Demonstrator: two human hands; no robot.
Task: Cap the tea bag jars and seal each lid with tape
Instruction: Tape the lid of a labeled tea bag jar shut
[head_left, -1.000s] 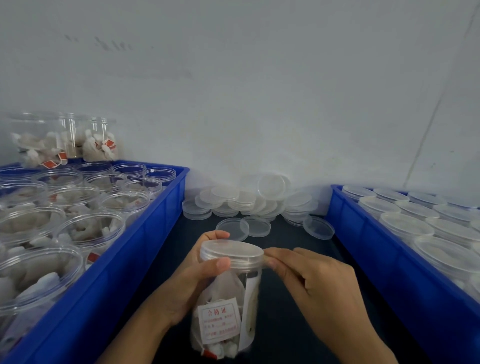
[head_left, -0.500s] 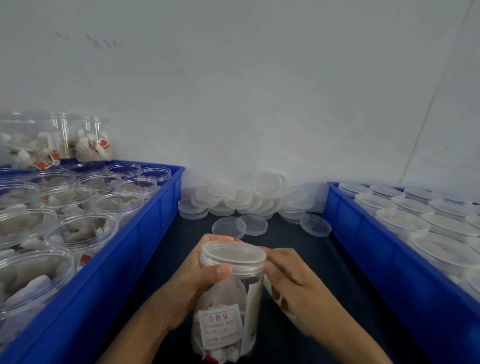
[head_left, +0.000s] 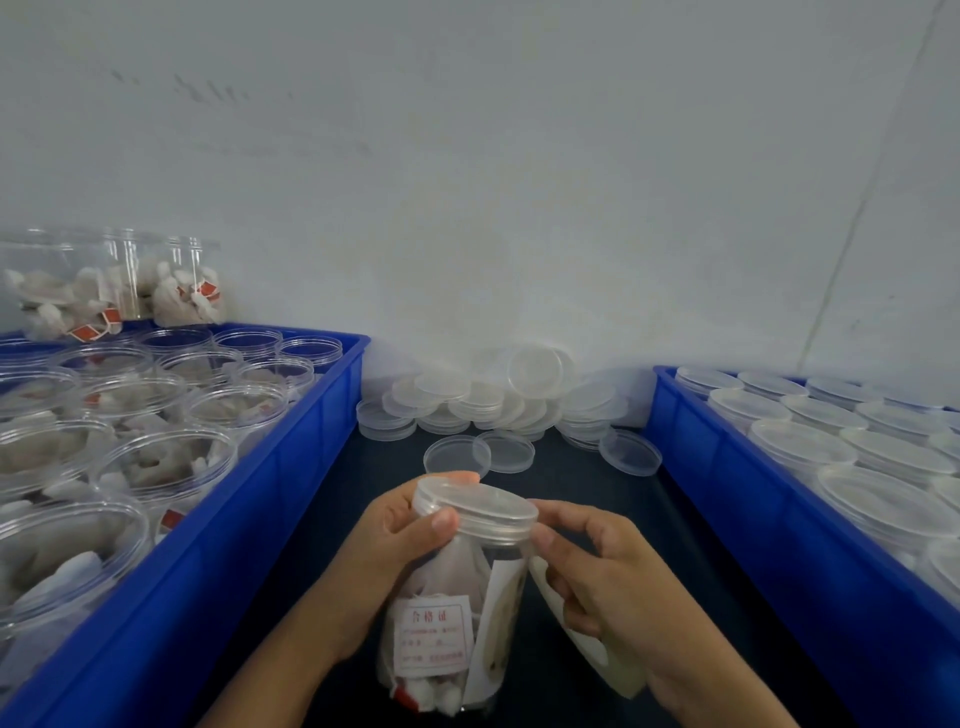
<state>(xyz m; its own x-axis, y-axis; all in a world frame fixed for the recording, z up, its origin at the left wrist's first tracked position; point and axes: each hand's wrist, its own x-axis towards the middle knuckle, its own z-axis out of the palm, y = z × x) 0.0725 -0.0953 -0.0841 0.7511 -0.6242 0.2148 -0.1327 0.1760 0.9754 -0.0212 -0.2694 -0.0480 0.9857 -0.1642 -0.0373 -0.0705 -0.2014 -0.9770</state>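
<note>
Jar (head_left: 457, 618): stood tilted between the two hands, low centre of the head view, over the dark tabletop (head_left: 597, 467). Clear plastic wall, white label facing the camera, tea bags (head_left: 452, 571) loose inside.
Lid (head_left: 475, 509): translucent, seated on the jar mouth, top leaning toward the right.
Left hand (head_left: 384, 561): wrapped round the jar's upper wall from the left, thumb pressed against the lid skirt.
Right hand (head_left: 608, 577): fingertips pinched at the lid's right edge; a pale strip (head_left: 587, 644), judged to be tape or its backing, was curled under the palm. Whether tape already bridged lid and wall could not be told.
Handling, jar: judged light, thin-walled and smooth; it would likely flex under a hard squeeze and slip in a loose one. Best hold: round the upper wall just under the lid.
Handling, strip: judged limp and sticky; hold by its ends.
Left bin (head_left: 218, 519): blue, beside the left forearm, packed with open jars (head_left: 166, 467) of tea bags, uncapped.
Right bin (head_left: 779, 525): blue, holding rows of capped jars (head_left: 800, 447).
Spare lids (head_left: 493, 405): heaped on the tabletop against the wall, a few lying singly just beyond the hands.
Far jars (head_left: 109, 286): clear, filled, behind the left bin.
</note>
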